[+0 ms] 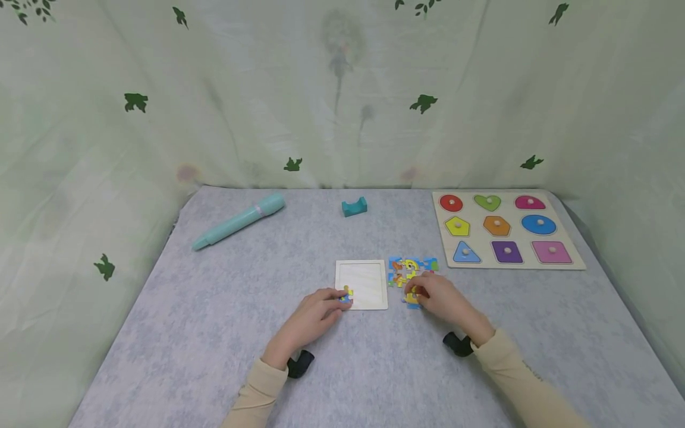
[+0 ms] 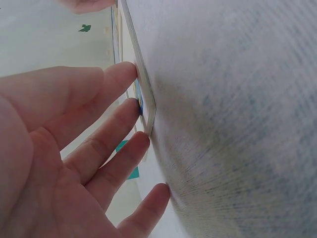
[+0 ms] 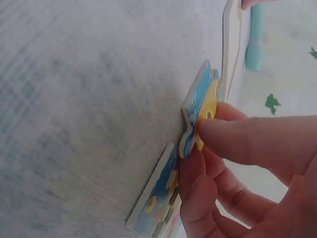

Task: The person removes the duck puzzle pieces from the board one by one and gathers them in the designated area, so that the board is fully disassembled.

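A square pale wooden puzzle tray (image 1: 369, 285) lies on the table, with one blue-and-yellow piece (image 1: 348, 291) in its lower left corner. My left hand (image 1: 313, 315) touches that corner; in the left wrist view its fingers are spread and fairly straight, the tips at the tray's edge. Right of the tray lies a cluster of colourful jigsaw pieces (image 1: 397, 263). My right hand (image 1: 446, 300) pinches a blue-and-yellow jigsaw piece (image 3: 199, 96) between thumb and fingers, tilted in the right wrist view. Another piece (image 3: 153, 201) lies beside it; the fingers hide part of the cluster.
A wooden shape board (image 1: 514, 255) with knobbed coloured shapes lies at the back right. At the back left is a turquoise pen-shaped object (image 1: 235, 224), and a small teal block with a curved top (image 1: 354, 207) stands at the back middle. A leaf-patterned curtain surrounds the table.
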`<state>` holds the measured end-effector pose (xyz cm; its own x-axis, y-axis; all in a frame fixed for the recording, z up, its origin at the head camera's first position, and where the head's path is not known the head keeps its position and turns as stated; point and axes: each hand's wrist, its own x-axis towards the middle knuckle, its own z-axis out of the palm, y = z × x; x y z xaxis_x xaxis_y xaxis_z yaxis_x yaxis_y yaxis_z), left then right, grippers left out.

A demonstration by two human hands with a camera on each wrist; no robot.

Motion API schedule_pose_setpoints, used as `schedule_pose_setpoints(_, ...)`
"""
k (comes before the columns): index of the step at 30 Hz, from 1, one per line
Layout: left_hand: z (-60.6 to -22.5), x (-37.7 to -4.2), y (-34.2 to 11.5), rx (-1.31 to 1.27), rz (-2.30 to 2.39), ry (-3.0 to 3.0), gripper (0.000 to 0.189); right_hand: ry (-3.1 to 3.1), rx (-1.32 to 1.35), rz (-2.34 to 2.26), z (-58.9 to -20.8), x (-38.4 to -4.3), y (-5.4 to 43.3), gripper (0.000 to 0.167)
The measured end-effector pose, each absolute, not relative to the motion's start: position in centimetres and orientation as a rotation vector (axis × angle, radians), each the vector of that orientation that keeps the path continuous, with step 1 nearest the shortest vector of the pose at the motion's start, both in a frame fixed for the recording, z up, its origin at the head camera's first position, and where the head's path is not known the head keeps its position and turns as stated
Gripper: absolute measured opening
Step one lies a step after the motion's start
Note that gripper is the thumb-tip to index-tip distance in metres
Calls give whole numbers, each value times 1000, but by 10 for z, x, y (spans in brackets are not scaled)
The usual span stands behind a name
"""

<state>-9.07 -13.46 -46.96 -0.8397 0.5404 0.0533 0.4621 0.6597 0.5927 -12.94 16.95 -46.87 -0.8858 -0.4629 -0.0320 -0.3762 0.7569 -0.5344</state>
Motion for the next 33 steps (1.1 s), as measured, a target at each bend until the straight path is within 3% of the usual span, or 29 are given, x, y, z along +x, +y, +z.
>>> schedule_pose_setpoints(6,-470,-90,-136,833,923,2739,28,2848,-648,-730,-468,-127,167,19)
schedule_pose_setpoints(20,-468,-89,-146,841,909,2695,29,2499,-887,-1215,-459,-140,124,14)
schedule_pose_setpoints(33,-469,-88,-155,827,916,2704,29,2432,-919,-1140,-463,-147,73,26)
